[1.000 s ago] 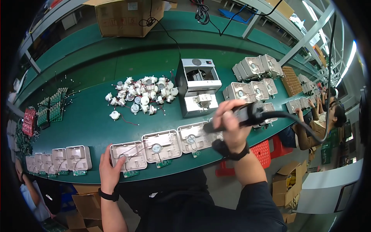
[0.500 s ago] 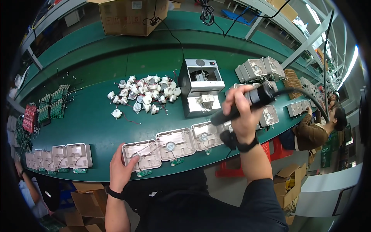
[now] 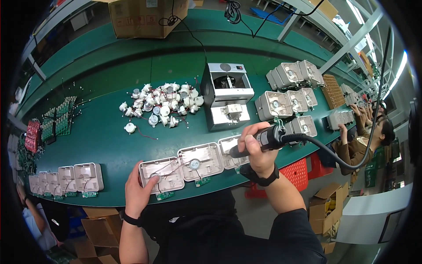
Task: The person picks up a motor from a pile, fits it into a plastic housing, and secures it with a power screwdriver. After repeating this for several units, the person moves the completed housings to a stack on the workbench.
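At the table's front edge, my left hand (image 3: pixel 139 190) grips the left end of an open off-white plastic housing (image 3: pixel 172 177), its thumb pressed inside by a wire and a round part. A green circuit board (image 3: pixel 165 196) hangs off its front side. My right hand (image 3: pixel 258 155) is wrapped around a corded black electric screwdriver (image 3: pixel 270 137), tilted with its nose to the left. That nose is over a third housing (image 3: pixel 226 152), partly covered by hand and tool; its bit cannot be made out. Between them sits another housing (image 3: pixel 208 165) with a round silver disc (image 3: pixel 194 164) inside.
A silver bench machine (image 3: pixel 229 96) stands behind the housings, beside a heap of white round wired parts (image 3: pixel 163 104). Stacked housings (image 3: pixel 274 104) are at right, more housings (image 3: pixel 88 177) at left. The screwdriver's cable (image 3: pixel 334 162) loops rightward. A co-worker (image 3: pixel 358 147) sits far right.
My right hand has brought the screwdriver down and left, uncovering the stacked housings behind it. My left hand keeps its grip on the housing. The view has shifted slightly.
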The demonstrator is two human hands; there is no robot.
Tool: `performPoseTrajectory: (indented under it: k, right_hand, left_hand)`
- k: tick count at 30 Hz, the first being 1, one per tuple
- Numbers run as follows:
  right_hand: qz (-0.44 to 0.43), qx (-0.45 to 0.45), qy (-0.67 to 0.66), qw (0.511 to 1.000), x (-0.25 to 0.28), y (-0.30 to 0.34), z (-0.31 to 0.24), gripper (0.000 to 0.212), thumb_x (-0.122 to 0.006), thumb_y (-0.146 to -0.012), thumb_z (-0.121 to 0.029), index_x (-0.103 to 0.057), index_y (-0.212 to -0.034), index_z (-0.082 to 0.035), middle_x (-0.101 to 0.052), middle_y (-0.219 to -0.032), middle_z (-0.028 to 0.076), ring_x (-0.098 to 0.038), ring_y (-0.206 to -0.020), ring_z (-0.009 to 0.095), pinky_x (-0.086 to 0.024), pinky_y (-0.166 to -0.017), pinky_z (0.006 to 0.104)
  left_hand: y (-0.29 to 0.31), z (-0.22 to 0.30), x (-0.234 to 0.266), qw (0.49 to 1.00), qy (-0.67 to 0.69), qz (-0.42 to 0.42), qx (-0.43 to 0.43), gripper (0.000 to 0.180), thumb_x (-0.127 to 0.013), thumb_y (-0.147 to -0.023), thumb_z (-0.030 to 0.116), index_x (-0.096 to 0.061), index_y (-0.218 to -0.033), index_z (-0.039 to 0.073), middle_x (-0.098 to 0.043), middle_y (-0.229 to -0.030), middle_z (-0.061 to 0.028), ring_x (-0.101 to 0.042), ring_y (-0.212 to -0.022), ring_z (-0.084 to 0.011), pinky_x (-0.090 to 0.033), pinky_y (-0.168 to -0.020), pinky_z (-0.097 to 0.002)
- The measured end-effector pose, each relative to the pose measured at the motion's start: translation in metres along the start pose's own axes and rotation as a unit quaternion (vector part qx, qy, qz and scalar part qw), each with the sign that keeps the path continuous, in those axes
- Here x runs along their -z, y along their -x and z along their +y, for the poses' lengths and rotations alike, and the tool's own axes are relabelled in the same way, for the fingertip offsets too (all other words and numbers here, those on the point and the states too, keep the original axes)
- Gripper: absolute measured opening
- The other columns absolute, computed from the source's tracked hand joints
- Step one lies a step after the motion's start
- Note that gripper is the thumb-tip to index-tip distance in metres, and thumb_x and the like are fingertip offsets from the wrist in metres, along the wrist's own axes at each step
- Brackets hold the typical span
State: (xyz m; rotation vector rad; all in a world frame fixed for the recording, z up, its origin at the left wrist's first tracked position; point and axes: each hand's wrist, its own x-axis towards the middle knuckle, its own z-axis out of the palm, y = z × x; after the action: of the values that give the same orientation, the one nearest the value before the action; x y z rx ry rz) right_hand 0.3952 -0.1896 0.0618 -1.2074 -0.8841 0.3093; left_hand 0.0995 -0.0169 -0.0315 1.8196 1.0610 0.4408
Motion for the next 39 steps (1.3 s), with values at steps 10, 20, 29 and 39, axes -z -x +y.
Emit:
performPoseTrajectory:
  k: [10, 20, 29, 39]
  right_hand:
    - [-0.005, 0.007, 0.045, 0.999, 0.001, 0.0, 0.013, 0.015, -0.062, -0.089, -0.004, -0.051, -0.098, -0.001, -0.059, -0.078, 0.013, -0.058, -0.061, 0.017, -0.05, -0.058, 0.0302]
    - [0.032, 0.101, -0.013, 0.994, 0.006, -0.054, -0.031, 0.011, -0.06, -0.093, -0.008, -0.053, -0.101, -0.002, -0.06, -0.084, 0.011, -0.058, -0.061, 0.016, -0.05, -0.06, 0.03]
    - [0.064, 0.052, 0.065, 0.994, 0.002, -0.091, -0.018, 0.01, -0.061, -0.095, -0.009, -0.055, -0.098, -0.002, -0.059, -0.083, 0.011, -0.057, -0.06, 0.016, -0.049, -0.057, 0.032]
    - [-0.032, -0.015, -0.093, 0.995, -0.023, 0.0, -0.021, 0.02, -0.063, -0.091, -0.011, -0.05, -0.105, -0.004, -0.057, -0.088, 0.014, -0.055, -0.062, 0.019, -0.052, -0.06, 0.0332]
  left_hand:
    - [-0.002, -0.001, -0.001, 1.0, -0.01, 0.009, -0.015, 0.067, -0.08, -0.084, 0.023, -0.052, -0.14, 0.001, -0.067, -0.12, -0.0203, -0.068, -0.107, -0.0316, -0.053, -0.093, -0.0388]
    - [-0.001, 0.009, -0.007, 1.0, -0.016, -0.001, -0.014, 0.065, -0.08, -0.083, 0.025, -0.053, -0.137, 0.0, -0.068, -0.114, -0.0193, -0.069, -0.099, -0.0302, -0.054, -0.087, -0.0375]
    - [-0.004, 0.018, -0.022, 1.0, -0.024, 0.005, -0.01, 0.065, -0.082, -0.081, 0.028, -0.055, -0.134, 0.001, -0.07, -0.098, -0.0147, -0.066, -0.079, -0.0242, -0.053, -0.074, -0.0358]
    - [-0.01, 0.011, -0.023, 1.0, -0.011, 0.02, 0.002, 0.064, -0.085, -0.079, 0.028, -0.057, -0.13, 0.001, -0.058, -0.073, -0.0046, -0.054, -0.064, -0.0147, -0.047, -0.061, -0.03]
